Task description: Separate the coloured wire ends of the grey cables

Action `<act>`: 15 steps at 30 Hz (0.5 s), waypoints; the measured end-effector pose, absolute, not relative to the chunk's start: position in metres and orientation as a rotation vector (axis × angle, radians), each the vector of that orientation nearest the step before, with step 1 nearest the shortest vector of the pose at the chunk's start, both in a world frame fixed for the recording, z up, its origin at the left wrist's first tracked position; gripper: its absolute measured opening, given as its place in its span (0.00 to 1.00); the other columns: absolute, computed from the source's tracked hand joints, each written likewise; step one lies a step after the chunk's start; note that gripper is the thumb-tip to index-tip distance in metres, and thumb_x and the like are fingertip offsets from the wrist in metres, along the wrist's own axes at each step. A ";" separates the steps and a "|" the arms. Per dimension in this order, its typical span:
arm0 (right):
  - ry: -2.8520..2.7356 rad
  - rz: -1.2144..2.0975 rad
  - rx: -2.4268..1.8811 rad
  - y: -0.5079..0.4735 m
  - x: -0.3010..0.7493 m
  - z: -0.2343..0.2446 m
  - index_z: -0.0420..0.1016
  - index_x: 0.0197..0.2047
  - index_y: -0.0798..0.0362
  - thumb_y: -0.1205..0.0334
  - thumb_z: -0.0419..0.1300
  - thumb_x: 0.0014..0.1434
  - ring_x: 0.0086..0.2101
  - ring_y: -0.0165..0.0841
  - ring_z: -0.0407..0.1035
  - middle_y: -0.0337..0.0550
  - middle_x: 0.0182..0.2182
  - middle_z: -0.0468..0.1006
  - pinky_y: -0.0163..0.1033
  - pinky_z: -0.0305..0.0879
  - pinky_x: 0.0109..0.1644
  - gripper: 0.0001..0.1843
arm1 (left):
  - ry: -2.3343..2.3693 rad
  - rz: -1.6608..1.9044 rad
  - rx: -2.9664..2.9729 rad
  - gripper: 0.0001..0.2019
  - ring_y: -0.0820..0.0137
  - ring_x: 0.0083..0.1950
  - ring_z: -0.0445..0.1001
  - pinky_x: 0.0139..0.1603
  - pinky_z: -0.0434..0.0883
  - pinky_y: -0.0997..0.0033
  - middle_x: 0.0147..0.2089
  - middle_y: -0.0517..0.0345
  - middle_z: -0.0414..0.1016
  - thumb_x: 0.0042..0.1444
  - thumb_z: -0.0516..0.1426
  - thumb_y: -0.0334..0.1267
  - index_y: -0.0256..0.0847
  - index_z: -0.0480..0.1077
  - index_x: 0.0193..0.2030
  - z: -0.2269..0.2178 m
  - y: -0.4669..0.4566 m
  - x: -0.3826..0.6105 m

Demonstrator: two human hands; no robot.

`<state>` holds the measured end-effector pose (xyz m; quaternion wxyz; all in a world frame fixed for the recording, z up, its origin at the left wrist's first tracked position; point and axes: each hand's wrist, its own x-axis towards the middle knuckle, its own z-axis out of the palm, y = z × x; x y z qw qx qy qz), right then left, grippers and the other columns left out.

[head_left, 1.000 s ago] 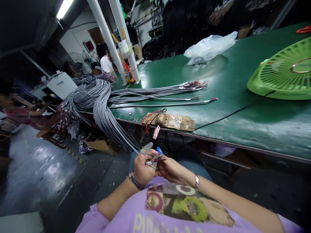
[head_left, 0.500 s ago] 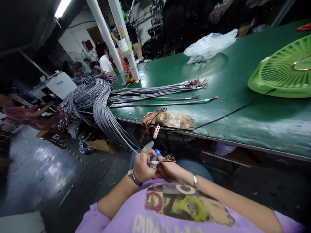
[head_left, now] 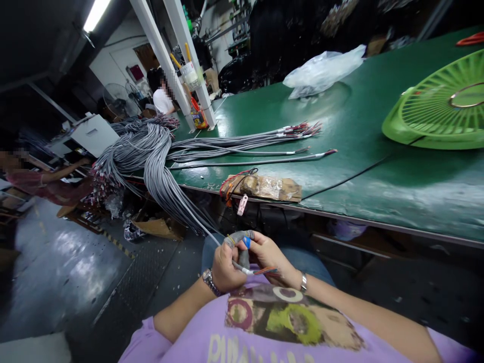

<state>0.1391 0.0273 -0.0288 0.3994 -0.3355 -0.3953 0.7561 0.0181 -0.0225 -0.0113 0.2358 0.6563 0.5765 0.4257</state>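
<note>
Left hand [head_left: 226, 263] closed round grey multicore cable [head_left: 240, 267], coloured wires [head_left: 266, 271] toward three o'clock; right hand [head_left: 274, 256] half-curled, grip unclear. Apparently handling cable end; next needs steady hold.

Pale lettering [head_left: 230, 349] on the lilac shirt [head_left: 196, 322] seems to start with "P", its lower part cut off.

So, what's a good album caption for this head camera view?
A left hand holds a grey multicore cable, coloured wires bared, right hand close by, before a green workbench bearing grey cables.
</note>
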 end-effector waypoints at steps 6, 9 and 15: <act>-1.534 1.381 -0.881 0.038 0.153 -0.022 0.73 0.32 0.53 0.56 0.56 0.55 0.29 0.33 0.67 0.41 0.28 0.76 0.36 0.63 0.32 0.10 | 1.434 1.289 1.481 0.23 0.78 0.25 0.66 0.27 0.66 0.78 0.36 0.56 0.73 0.47 0.61 0.34 0.40 0.62 0.51 -0.002 -0.013 0.018; -1.843 1.040 -0.994 0.037 0.159 -0.015 0.72 0.33 0.52 0.64 0.53 0.54 0.25 0.31 0.66 0.39 0.25 0.74 0.34 0.59 0.30 0.06 | 1.389 1.325 1.304 0.22 0.73 0.34 0.72 0.30 0.69 0.78 0.40 0.54 0.72 0.48 0.61 0.36 0.40 0.61 0.50 0.006 -0.012 0.014; -2.169 0.614 -1.070 0.034 0.160 -0.018 0.68 0.42 0.53 0.69 0.52 0.53 0.27 0.32 0.69 0.42 0.27 0.76 0.34 0.57 0.30 0.12 | 1.524 1.118 1.505 0.22 0.73 0.31 0.73 0.33 0.70 0.75 0.41 0.54 0.75 0.46 0.60 0.31 0.41 0.63 0.50 0.010 -0.014 0.011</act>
